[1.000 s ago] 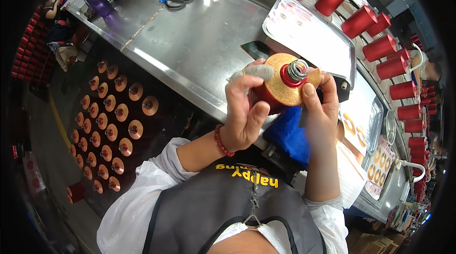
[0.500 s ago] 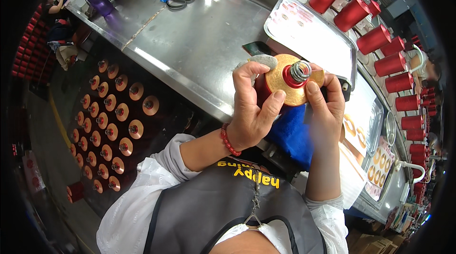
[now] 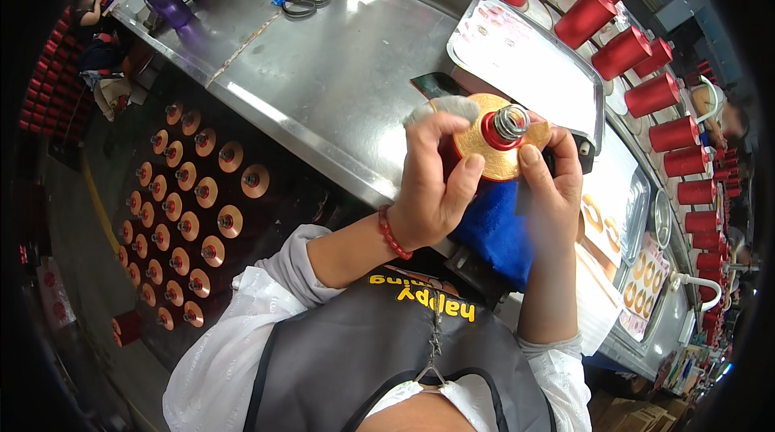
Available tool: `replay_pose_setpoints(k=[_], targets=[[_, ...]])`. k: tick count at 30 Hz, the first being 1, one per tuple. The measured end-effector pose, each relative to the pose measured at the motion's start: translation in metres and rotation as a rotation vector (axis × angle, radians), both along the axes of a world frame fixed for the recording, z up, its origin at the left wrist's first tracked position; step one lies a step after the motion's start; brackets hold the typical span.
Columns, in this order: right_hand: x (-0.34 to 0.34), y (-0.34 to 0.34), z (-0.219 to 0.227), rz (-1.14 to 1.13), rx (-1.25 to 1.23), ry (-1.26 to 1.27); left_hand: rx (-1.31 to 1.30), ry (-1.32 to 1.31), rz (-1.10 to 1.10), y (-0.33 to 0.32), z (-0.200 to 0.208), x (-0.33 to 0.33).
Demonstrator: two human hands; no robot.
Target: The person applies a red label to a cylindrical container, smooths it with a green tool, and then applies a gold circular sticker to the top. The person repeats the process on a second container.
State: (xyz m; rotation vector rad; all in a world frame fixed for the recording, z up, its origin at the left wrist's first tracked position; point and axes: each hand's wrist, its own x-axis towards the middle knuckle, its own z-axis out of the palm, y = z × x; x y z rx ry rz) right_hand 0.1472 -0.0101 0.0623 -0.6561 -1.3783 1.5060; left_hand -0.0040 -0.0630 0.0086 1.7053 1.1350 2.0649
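Between my hands is a red bottle [image 3: 494,127] with a clear threaded glass neck, tilted toward me. A gold ring-shaped label [image 3: 475,141] covers its shoulder. My left hand [image 3: 436,182] is closed around the bottle's left side, thumb at the label's lower edge. Grey fabric [image 3: 440,109] covers a fingertip there. With thumb and forefinger, my right hand [image 3: 553,178] pinches a loose gold flap of the label at the right of the neck. Most of the bottle's body is hidden under my hands.
Beyond the metal table [image 3: 347,52] a line of red bottles [image 3: 650,95] curves past. A tray [image 3: 525,52] with sheets lies ahead, gold ring labels [image 3: 643,278] at right. Gold-shouldered bottles [image 3: 187,226] stand lower left. Scissors [image 3: 300,2] and a purple bottle [image 3: 164,0] lie far left.
My left fingers have shifted over the label's upper left edge, the grey-covered fingertip moving slightly. The red bottles on the far line have moved along toward the lower right.
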Motion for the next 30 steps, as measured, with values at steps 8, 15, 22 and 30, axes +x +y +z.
replay_pose_setpoints(k=[8,15,22,30], targets=[[0.001,-0.006,-0.007,-0.15,0.063,-0.168,0.028,0.398,0.059,-0.013,0.004,-0.005],[0.001,-0.019,-0.01,-0.254,0.121,-0.28,0.066,0.11,0.012,-0.003,0.003,-0.001],[0.004,-0.017,-0.018,-0.249,0.208,-0.279,0.125,0.317,0.03,-0.015,-0.002,-0.004],[0.0,-0.015,-0.003,-0.193,0.192,-0.222,0.014,0.01,-0.051,-0.004,0.005,0.0]])
